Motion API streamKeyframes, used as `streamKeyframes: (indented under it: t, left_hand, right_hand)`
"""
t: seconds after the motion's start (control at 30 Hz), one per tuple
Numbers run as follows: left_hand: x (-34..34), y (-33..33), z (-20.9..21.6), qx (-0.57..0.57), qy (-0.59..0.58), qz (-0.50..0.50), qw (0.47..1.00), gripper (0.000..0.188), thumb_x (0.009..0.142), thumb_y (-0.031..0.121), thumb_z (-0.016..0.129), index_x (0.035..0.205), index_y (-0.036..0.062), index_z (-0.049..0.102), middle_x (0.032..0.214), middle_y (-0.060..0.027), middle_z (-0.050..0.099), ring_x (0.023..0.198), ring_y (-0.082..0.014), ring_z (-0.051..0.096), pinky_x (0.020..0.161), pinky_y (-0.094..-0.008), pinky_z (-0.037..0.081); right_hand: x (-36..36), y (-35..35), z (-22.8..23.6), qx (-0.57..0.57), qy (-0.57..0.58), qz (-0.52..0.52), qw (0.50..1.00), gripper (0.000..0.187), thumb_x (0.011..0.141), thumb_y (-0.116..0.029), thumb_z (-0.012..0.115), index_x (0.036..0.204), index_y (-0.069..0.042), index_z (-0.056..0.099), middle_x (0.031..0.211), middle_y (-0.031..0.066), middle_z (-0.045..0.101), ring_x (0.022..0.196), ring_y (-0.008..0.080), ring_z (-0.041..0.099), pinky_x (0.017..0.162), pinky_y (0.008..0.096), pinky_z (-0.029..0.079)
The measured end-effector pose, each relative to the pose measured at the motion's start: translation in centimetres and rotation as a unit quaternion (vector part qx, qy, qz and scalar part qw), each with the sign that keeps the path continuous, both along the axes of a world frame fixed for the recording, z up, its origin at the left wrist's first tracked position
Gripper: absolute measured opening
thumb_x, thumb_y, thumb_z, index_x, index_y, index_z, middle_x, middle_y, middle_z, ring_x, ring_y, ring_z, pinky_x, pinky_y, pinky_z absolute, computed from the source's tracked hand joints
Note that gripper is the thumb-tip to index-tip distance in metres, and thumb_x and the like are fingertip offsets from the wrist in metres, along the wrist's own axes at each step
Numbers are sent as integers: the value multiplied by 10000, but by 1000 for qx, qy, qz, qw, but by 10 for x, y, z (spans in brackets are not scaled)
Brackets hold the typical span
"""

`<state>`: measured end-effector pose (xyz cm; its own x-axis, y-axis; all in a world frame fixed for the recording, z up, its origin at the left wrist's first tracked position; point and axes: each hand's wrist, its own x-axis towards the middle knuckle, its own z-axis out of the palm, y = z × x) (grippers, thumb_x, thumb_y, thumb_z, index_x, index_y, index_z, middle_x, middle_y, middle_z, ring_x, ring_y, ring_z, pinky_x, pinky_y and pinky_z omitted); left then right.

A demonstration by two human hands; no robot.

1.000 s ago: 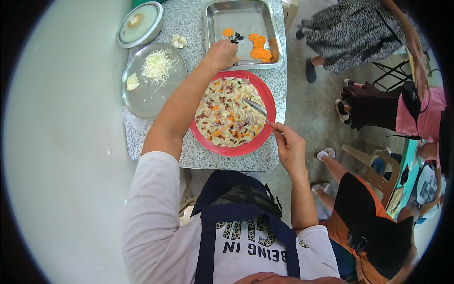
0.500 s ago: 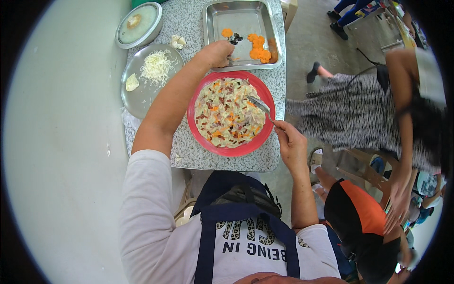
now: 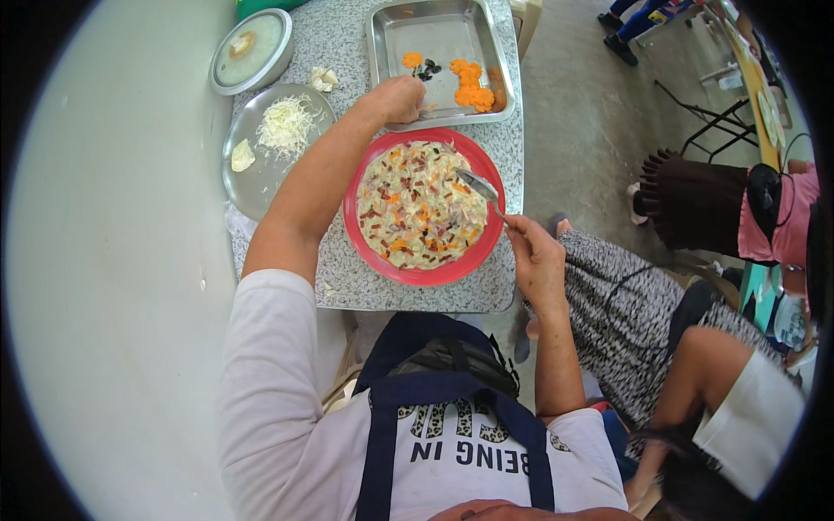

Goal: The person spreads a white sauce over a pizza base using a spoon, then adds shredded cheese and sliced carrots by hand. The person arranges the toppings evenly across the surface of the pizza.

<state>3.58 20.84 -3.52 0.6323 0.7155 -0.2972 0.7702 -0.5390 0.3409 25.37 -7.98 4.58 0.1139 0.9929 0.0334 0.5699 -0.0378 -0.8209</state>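
My right hand [image 3: 536,262] grips the handle of a metal spoon [image 3: 478,184]. The spoon's bowl rests at the right side of a creamy salad [image 3: 419,200] topped with red bits and orange shreds. A round red dish [image 3: 351,213] holds the salad. My left hand [image 3: 401,101] reaches over the near wall of a steel tray [image 3: 426,33]; its fingers are curled, and whatever they pinch is hidden. Flower-cut carrot slices [image 3: 473,87] and small black pieces [image 3: 427,69] lie in the tray, the black pieces just beyond the left fingertips.
Left of the dish, a grey plate [image 3: 252,193] carries shredded white vegetable [image 3: 287,126]. A lidded bowl [image 3: 252,52] stands behind it. A wall [image 3: 113,260] runs along the left. A person in a patterned skirt [image 3: 621,304] is close on the right.
Both my hands and the spoon stay almost in place. On the right, the person in the patterned skirt has moved nearer to me, and another person in pink has come into view.
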Motion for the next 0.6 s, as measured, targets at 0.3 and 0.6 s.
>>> streamKeyframes:
  t: [0.3,0.6]
  left_hand:
    - [2,-33,44,-36,-194,64,978,119,768,122,639,842,28,642,720,-69,651,668,-135,606,637,-284,505]
    - [12,-122,57,-214,-232,53,948,65,808,71,616,821,7,609,737,-21,629,672,-84,575,646,-248,494]
  right_hand:
    - [12,-10,-5,-11,34,-85,996,165,871,-10,615,1031,-14,657,891,164,688,777,200,687,700,306,519]
    - [18,-21,-1,-15,32,-104,994,164,874,-17,617,1032,-19,661,886,135,699,781,182,688,691,289,515]
